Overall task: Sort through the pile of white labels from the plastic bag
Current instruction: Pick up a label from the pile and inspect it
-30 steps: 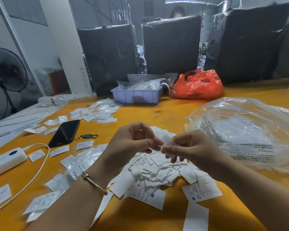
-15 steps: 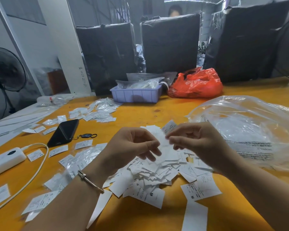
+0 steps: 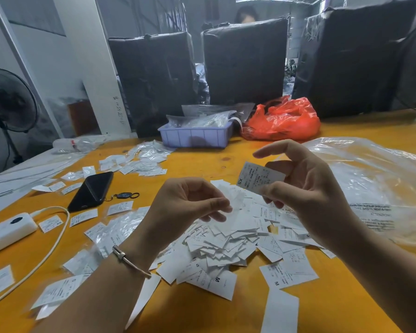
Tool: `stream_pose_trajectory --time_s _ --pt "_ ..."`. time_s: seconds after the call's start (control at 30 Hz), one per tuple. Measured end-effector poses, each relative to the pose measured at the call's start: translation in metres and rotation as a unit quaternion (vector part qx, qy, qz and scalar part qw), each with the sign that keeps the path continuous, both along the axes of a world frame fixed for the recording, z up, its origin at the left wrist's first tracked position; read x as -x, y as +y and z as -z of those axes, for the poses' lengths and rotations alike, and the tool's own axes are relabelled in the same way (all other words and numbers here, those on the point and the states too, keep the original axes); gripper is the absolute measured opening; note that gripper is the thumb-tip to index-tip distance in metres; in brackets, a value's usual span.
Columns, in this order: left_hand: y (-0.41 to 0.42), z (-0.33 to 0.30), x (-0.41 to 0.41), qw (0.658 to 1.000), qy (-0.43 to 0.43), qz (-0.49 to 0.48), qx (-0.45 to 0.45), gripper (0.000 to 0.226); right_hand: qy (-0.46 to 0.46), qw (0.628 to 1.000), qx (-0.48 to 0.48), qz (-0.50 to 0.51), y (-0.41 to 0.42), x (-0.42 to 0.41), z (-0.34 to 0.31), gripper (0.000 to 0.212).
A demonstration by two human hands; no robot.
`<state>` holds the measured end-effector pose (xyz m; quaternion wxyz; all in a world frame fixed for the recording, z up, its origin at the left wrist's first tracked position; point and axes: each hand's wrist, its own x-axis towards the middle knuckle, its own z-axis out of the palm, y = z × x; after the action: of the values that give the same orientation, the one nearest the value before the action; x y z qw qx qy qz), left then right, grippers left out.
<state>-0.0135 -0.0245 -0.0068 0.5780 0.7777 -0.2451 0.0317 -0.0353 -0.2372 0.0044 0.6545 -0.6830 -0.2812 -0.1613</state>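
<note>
I saw the pile of white labels (image 3: pixel 228 239) on the yellow surface (image 3: pixel 202 316), beneath both hands. My right hand (image 3: pixel 305 188), at two o'clock, pinched an XS label (image 3: pixel 257 177); my left hand (image 3: pixel 185 207) hovered loosely curled, holding nothing. The clear plastic bag (image 3: pixel 375 186) lay at three o'clock.

Your hands, pinched together low over the pile of labels (image 3: pixel 226 241) a second ago, are now apart. Your right hand (image 3: pixel 305 188) has risen and holds one white label (image 3: pixel 258 177) marked XS up off the pile, its forefinger now stretched out. Your left hand (image 3: pixel 190 205) has let go and hangs loosely curled, holding nothing.
</note>
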Motion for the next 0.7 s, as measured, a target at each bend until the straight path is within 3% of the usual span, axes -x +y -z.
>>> stream_pose_trajectory --time_s 0.7 --pt "0.0000 -0.0015 0.0010 0.995 0.041 0.069 -0.053 0.016 0.021 0.988 0.154 0.021 -0.0020 -0.0071 0.0019 0.012"
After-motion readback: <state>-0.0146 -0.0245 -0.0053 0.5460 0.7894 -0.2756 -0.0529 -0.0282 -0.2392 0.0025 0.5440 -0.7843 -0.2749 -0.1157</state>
